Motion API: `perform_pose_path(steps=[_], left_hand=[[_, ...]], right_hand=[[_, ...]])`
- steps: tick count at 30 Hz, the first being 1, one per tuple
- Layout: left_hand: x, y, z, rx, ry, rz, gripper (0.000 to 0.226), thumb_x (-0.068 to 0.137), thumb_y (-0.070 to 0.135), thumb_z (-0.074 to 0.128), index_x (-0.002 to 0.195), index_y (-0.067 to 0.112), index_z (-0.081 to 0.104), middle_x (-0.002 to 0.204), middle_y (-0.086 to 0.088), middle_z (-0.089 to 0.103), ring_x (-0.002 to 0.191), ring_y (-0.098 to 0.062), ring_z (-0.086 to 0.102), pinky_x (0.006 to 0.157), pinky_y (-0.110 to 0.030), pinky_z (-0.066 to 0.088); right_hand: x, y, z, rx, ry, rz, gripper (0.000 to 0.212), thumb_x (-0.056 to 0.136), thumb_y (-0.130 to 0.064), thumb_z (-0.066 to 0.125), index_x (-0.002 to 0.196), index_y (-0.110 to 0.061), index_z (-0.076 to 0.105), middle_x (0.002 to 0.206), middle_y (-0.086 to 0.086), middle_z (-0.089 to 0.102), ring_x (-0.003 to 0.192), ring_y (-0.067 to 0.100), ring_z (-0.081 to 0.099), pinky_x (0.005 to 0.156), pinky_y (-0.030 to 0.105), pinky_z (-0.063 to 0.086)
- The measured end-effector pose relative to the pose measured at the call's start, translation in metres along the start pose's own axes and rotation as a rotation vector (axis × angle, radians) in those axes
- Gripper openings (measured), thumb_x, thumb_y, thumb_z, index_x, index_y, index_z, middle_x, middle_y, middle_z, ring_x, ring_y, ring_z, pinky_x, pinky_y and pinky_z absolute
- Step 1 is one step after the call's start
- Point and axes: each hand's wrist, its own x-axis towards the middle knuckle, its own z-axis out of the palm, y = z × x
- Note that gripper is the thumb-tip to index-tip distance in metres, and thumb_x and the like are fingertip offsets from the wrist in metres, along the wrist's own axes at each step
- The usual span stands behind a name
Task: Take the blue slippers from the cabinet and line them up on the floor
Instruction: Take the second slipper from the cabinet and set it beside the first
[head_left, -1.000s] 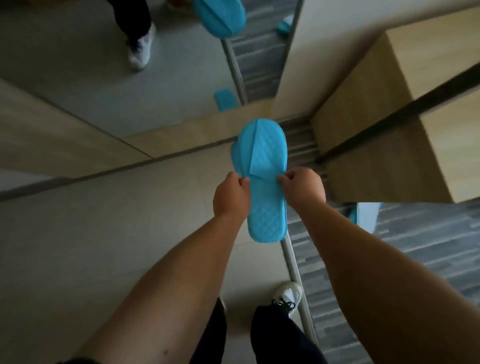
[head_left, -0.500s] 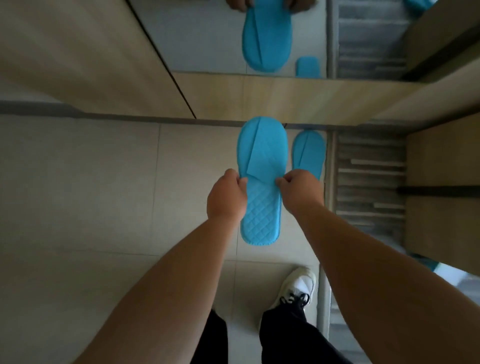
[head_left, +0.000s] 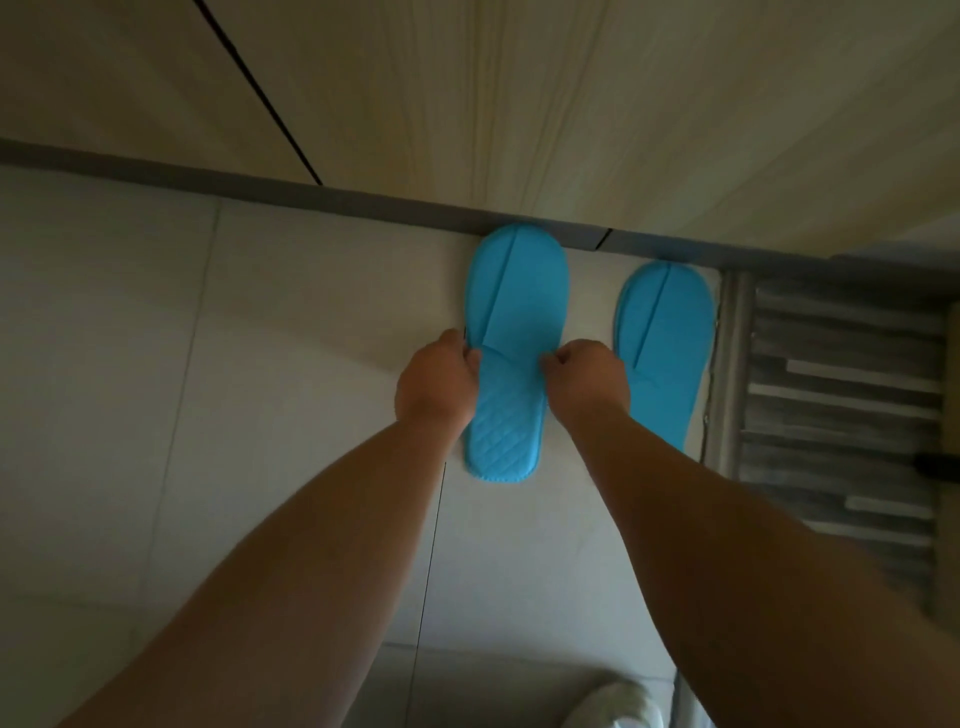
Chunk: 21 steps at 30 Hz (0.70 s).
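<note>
A blue slipper (head_left: 511, 291) lies toe-first against the grey skirting, low at the pale tiled floor. My left hand (head_left: 437, 383) pinches its left edge and my right hand (head_left: 587, 382) pinches its right edge, both at mid-length. A second blue slipper (head_left: 662, 332) lies flat on the floor just to the right, parallel, toe also towards the wall, with a narrow gap between the two. My right forearm covers part of its heel.
A wood-grain cabinet front (head_left: 519, 93) with a dark door seam rises behind the grey skirting (head_left: 260, 179). A metal threshold strip (head_left: 730, 364) borders grey striped flooring (head_left: 841, 405) at right. My white shoe (head_left: 613, 706) shows at the bottom edge.
Both hands have lowered the held slipper down to the floor, left of the other slipper. The view has tilted down and closer; the mirror reflection is out of sight.
</note>
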Motion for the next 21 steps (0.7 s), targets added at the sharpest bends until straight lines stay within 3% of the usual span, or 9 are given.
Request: perform_pose_path(steps=[16, 21], left_hand=[[0.013, -0.008, 0.008, 0.126, -0.036, 0.099, 0.031, 0.101, 0.032, 0.034, 0.104, 0.008, 0.053, 0.097, -0.012, 0.064, 0.088, -0.03, 0.061, 0.066, -0.034, 0.039], [0.012, -0.007, 0.007, 0.128, -0.035, 0.1, 0.031, 0.101, 0.032, 0.035, 0.103, 0.006, 0.053, 0.094, -0.012, 0.064, 0.086, -0.031, 0.061, 0.066, -0.034, 0.04]], right_hand=[[0.008, 0.007, 0.012, 0.022, -0.001, 0.06, 0.025, 0.089, -0.025, 0.055, 0.068, -0.012, 0.055, 0.068, 0.006, 0.058, 0.07, 0.028, 0.058, 0.061, 0.03, 0.041], [0.006, 0.006, 0.013, 0.033, -0.006, 0.069, 0.02, 0.089, -0.024, 0.055, 0.08, -0.008, 0.063, 0.08, 0.011, 0.064, 0.076, 0.03, 0.061, 0.063, 0.03, 0.042]])
